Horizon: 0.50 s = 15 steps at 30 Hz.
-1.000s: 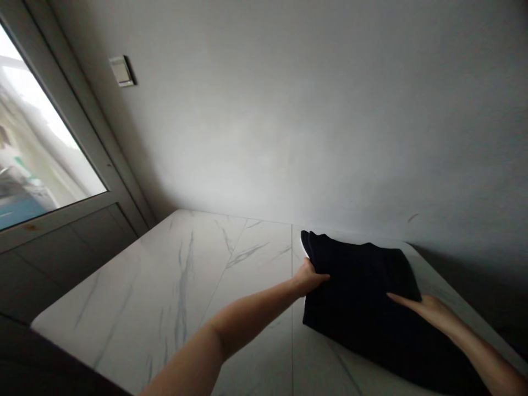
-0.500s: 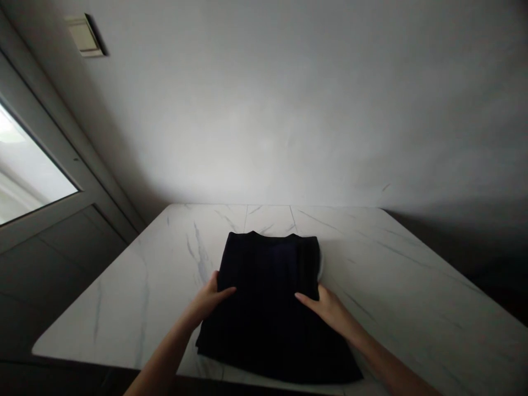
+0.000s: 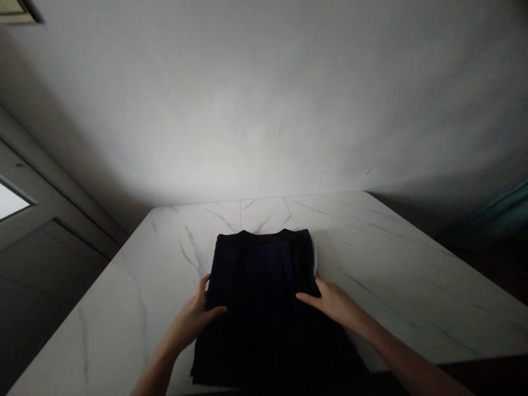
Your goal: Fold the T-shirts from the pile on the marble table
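A folded dark navy pleated skirt [image 3: 264, 308] lies on the white marble table [image 3: 371, 258], its waistband towards the far side and a sliver of white showing at its right edge. My left hand [image 3: 192, 316] clasps the skirt's left edge, with the thumb up along the side and the fingers across the cloth. My right hand [image 3: 328, 302] lies flat on the right edge, fingers pointing inward. The bottom of the skirt runs down to the lower frame edge.
The marble table's far edge meets a plain grey wall [image 3: 264, 110]. A door with a glass pane [image 3: 8, 202] stands at the far left, and a wall switch [image 3: 18, 8] sits at the top left corner. The dark floor lies beyond the table's edges.
The view has swung, moving the door and switch left and out of the frame. My left hand has shifted slightly outward to the skirt's edge. The right hand stays on the skirt.
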### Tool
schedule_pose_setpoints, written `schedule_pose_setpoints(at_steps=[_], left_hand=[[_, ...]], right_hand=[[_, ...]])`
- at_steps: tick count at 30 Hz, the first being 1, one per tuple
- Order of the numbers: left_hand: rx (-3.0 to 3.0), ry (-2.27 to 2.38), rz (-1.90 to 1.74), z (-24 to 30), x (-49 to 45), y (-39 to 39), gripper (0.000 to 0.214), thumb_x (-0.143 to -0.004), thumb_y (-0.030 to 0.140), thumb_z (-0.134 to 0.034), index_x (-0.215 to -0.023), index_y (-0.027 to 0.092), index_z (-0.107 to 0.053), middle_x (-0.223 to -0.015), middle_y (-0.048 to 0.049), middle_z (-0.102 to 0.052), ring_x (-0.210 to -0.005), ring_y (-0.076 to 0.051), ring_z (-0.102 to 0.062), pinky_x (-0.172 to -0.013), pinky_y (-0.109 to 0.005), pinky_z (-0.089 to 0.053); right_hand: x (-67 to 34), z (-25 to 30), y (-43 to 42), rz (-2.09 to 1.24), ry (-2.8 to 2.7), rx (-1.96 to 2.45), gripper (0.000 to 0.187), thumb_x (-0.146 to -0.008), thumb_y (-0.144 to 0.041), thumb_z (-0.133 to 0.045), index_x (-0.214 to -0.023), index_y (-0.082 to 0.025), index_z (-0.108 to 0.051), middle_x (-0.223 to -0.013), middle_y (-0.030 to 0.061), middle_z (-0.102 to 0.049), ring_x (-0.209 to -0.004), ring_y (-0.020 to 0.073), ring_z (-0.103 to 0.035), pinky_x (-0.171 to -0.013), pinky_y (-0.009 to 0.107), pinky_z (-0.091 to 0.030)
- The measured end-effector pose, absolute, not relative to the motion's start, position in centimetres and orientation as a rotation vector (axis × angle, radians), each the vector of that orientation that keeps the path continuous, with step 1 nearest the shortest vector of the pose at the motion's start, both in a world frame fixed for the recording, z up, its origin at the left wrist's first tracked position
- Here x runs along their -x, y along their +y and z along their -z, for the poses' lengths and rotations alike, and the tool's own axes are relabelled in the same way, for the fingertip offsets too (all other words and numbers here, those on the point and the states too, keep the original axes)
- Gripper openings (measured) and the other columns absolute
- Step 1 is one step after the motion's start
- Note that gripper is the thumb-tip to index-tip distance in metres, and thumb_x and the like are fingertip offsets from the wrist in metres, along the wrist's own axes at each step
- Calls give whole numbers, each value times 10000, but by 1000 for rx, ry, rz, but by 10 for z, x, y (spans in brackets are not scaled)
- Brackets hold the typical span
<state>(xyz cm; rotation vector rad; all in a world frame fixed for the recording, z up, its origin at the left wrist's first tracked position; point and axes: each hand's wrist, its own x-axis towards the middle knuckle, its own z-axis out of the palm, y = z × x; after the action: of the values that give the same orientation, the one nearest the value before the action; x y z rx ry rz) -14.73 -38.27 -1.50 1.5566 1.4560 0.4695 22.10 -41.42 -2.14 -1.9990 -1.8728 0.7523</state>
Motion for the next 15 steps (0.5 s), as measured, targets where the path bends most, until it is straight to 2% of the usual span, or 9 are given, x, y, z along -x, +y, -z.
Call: schedule_pose_setpoints(at_steps=[2, 5, 7, 9, 13, 15], left_hand=[[-1727, 1586, -360, 13, 151, -382, 767, -787, 478, -642, -1430, 227, -307, -1019, -73, -727, -941, -299, -708, -832, -434, -556], [-2042, 1777, -409, 6, 146, -357, 521, -867, 475, -559, -1322, 235, -478, -1087, -89, -681, -987, -297, -684, -884, -455, -524], [-2248, 1811, -560, -2, 137, -327, 466, -888, 417, -557, -1314, 233, -508, -1233, -114, -608, -1118, -294, -628, -950, -451, -495], [-2385, 1771, -569, -11, 126, -294, 474, -849, 329, -630, -1299, 215, -536, -1280, -126, -572, -1189, -295, -581, -994, -440, -471], [-2386, 1718, -256, -24, 114, -257, 357, -782, 192, -681, -1138, 197, -648, -1049, -89, -643, -1019, -266, -641, -910, -386, -503], [-2371, 1707, -235, -26, 113, -258, 287, -792, 182, -663, -1077, 216, -679, -1001, -69, -646, -940, -241, -655, -843, -350, -514]], right_hand=[[-224, 6, -404, -420, -1947, 2188, 425, -873, -568, -561, -937, -167, -687, -916, 157, -726, -876, 354, -706, -738, 436, -544], [-222, -15, -371, 9, -2003, 2090, 326, -918, -435, -557, -1101, -182, -652, -1091, 157, -681, -1003, 329, -672, -759, 404, -543], [-216, -21, -342, 10, -2104, 1939, 312, -885, -323, -624, -1174, -206, -629, -1182, 133, -652, -1088, 292, -641, -823, 376, -540], [-210, -21, -315, -94, -2191, 1865, 285, -826, -254, -696, -1105, -207, -662, -1162, 111, -664, -1103, 274, -632, -879, 363, -524], [-205, -12, -292, -158, -2214, 1780, 77, -781, -196, -722, -845, -212, -681, -946, 65, -693, -964, 249, -660, -823, 344, -516], [-207, -11, -295, -152, -2233, 1642, 53, -795, -174, -683, -801, -221, -660, -924, 51, -684, -923, 228, -657, -800, 332, -508]])
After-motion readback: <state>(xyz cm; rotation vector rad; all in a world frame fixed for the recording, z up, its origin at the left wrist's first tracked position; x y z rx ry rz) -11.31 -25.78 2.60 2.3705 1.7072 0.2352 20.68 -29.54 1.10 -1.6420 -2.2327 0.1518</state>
